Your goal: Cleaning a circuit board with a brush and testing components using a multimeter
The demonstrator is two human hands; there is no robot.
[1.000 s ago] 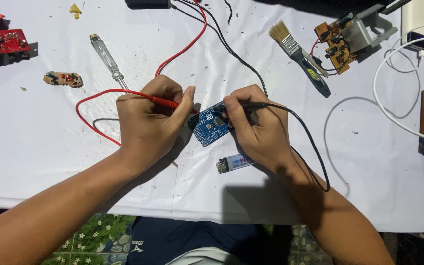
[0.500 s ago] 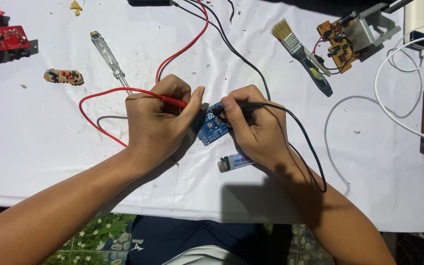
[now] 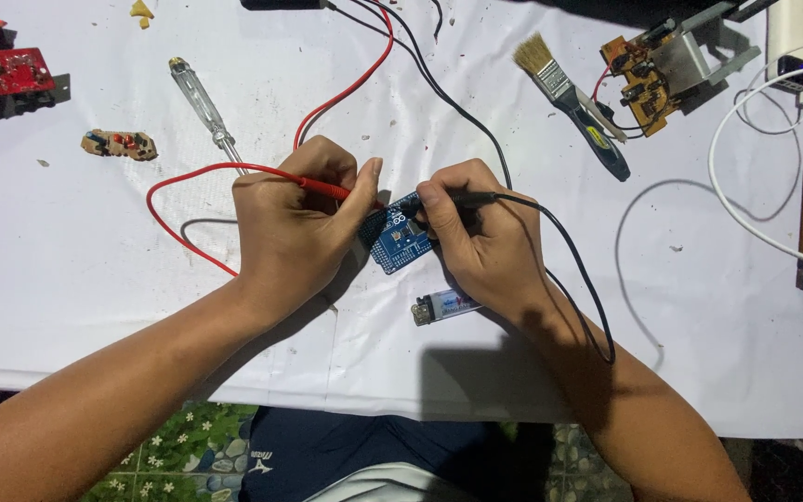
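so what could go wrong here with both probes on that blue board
1. Both probe tips meet close together on the small blue board; a slip of the red probe or the black probe might bridge neighbouring contacts.
2. The board looks held only by fingers of the left hand and right hand, so it could shift.
3. The lighter lies by the right wrist, and the looped red lead could snag.

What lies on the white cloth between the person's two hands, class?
In the head view, a small blue circuit board lies between the left hand and right hand, with both probes meeting on it.
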